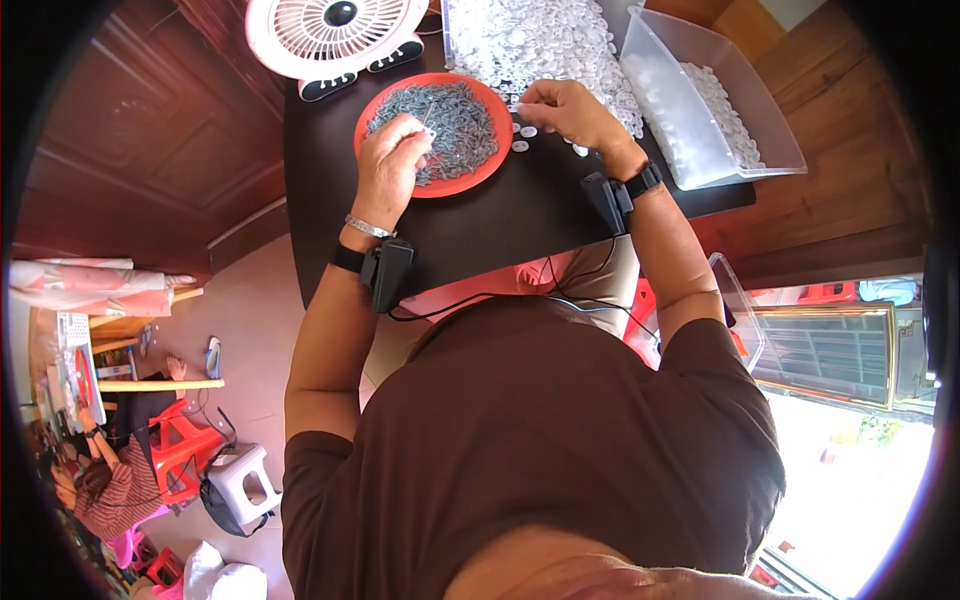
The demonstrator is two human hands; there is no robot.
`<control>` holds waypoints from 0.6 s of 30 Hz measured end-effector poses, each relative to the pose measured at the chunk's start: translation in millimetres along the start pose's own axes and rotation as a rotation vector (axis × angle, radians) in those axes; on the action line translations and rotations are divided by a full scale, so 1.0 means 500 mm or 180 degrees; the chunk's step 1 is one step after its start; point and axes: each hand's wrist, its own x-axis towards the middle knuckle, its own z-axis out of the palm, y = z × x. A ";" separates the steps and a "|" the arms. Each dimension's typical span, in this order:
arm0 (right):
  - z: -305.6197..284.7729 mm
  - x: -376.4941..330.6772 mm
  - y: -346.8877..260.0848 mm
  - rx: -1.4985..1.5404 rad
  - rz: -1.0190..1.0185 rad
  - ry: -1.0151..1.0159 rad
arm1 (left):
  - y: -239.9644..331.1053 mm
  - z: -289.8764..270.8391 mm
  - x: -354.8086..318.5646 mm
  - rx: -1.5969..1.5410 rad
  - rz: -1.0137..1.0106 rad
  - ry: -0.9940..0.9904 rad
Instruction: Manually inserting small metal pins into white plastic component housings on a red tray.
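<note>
Overhead, both hands work at the far edge of a dark table (480, 225). The left hand (390, 165) hovers over the near-left part of a red plate (470, 180) heaped with small grey parts (455, 120); its fingers (412, 128) are curled together in a pinch, and a thin pin-like piece seems to stick up from them, though it is too small to be sure what it is. The right hand (570, 112) lies just right of the plate, fingers bent and tips pressed down at the near edge of a spread of small white discs (540, 40); whether it grips one I cannot tell. A few loose discs lie between the two sets of fingertips, just beside the plate rim. Beyond the left fingers stands a white fan (335, 30). To the right of the right fingers sits a clear bin (700, 110) with more white pieces inside. Each wrist carries a black strapped device, and the left also wears a silver bracelet (368, 228).
</note>
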 end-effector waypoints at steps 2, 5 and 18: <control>0.016 0.015 -0.046 0.1037 0.0259 -0.0401 | 0.004 0.000 -0.003 -0.0212 -0.0108 -0.0073; 0.051 0.037 -0.085 0.1766 0.0233 -0.0450 | 0.002 0.003 -0.004 -0.0254 -0.0104 -0.0075; 0.127 0.071 -0.093 0.2812 0.0339 -0.1023 | -0.004 -0.003 0.001 -0.0478 -0.0438 0.0154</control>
